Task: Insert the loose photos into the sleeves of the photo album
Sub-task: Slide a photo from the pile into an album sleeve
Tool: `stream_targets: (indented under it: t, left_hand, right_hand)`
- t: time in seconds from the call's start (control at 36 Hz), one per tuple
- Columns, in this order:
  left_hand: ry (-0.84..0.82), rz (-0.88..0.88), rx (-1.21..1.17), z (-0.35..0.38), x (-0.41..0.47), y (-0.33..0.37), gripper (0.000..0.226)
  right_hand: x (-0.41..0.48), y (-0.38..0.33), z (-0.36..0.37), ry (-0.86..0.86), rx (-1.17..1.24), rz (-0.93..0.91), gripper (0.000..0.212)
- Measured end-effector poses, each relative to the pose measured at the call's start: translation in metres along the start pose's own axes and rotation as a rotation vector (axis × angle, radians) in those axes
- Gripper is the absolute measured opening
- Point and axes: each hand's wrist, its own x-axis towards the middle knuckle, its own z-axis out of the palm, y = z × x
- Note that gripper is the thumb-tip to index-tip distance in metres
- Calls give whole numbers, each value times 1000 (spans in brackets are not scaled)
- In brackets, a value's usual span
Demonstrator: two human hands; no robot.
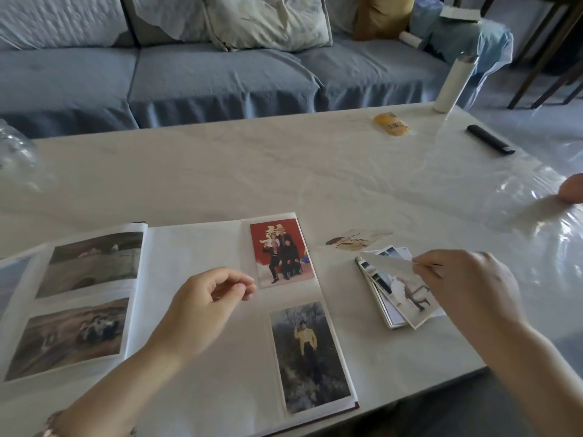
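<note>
Clearly, the right hand [463, 285] pinches one loose photo [410, 298] by its top edge, over the stack [383, 313] beside the open album [195, 244]. The left hand [205, 301] hovers above the right page, fingers curled; whether it grips anything, I cannot tell.

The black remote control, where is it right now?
In the head view, the slim black remote control lies on the pale table's far right corner, right of the flat yellow packet and near the tall white bottle.
</note>
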Motion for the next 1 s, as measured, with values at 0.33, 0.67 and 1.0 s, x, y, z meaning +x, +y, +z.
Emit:
stream_targets:
  t: [0.33, 0.67, 1.0]
  left_hand:
    - [-382, -647, -807, -18, -1, 14, 69]
    - [316, -392, -438, -71, -14, -28, 17]
    - [848, -337, -150, -181, -98, -122, 13]
  right_hand:
    - [-23, -76, 22, 158, 502, -807, 19]
    - [-40, -149, 83, -61, 488, -864, 36]
    - [-94, -247, 114, -590, 492, -866, 51]
